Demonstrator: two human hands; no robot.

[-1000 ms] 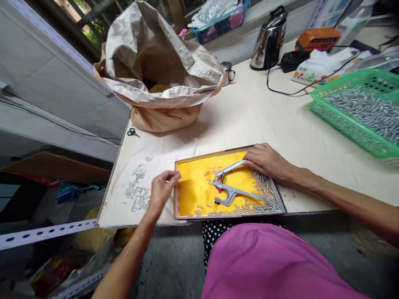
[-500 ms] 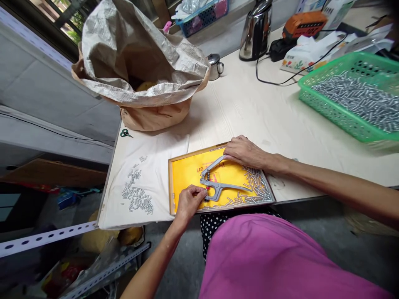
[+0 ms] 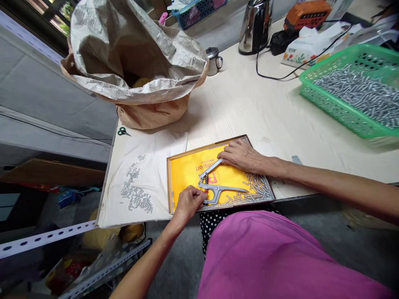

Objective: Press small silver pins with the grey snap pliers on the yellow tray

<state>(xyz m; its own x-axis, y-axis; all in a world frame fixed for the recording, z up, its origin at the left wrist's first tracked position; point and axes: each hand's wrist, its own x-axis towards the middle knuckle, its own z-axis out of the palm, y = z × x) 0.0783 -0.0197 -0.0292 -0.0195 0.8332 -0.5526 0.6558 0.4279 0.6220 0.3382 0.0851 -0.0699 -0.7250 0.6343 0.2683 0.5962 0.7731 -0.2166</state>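
A grey pair of hand-press pliers (image 3: 220, 187) with a spring and a small red part lies over a shallow tray (image 3: 170, 178) lined in printed yellow. My right hand (image 3: 241, 157) is closed on the end of the upper handle. The lower handle points right, free of any hand. My left hand (image 3: 189, 202) pinches at the jaw end, thumb and fingertips together; whatever sits between them is too small or hidden to make out. Small metal pins (image 3: 258, 187) are heaped in the tray's right end, partly under my right forearm.
Loose pins (image 3: 137, 195) are scattered on a white cloth (image 3: 165, 166) left of the tray. A large open sack (image 3: 152, 110) stands behind, near green-handled scissors (image 3: 124, 131). At right is a green basket (image 3: 336, 110) of metal pins; a metal cup (image 3: 213, 62) and kettle (image 3: 254, 29) stand farther back.
My right hand has come slightly nearer my body with the upper handle, uncovering the tray's far right corner. My left hand keeps its pinch at the jaw. The camera view has shifted a little.
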